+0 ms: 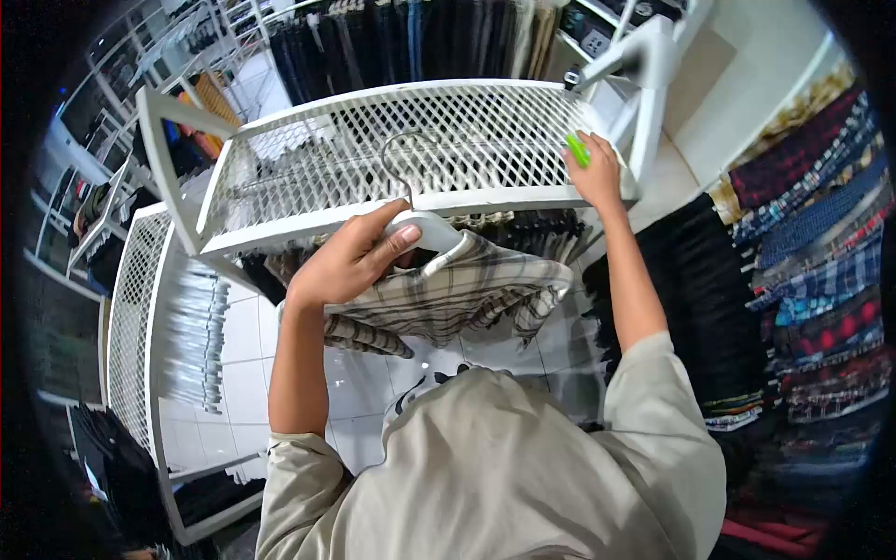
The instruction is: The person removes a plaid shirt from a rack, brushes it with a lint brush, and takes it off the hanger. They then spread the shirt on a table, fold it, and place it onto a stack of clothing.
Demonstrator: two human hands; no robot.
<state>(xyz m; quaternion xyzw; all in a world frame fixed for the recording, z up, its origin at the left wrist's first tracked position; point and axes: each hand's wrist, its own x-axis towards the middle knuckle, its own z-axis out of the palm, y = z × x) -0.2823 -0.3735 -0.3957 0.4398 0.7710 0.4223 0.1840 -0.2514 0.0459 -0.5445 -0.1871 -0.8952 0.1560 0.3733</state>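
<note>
My left hand is closed around the neck of a white clothes hanger, just below its metal hook. From the hanger drapes a cream and grey plaid shirt, in front of the white mesh shelf. Over the shelf's right end, my right hand is closed on a small bright green object. Its kind is not clear, as the fingers cover part of it.
Dark trousers hang in a row beyond the shelf. Folded patterned clothes are stacked at right, beside hanging black garments. A second white mesh rack stands at left, near a row of pale hangers. White floor tiles show below.
</note>
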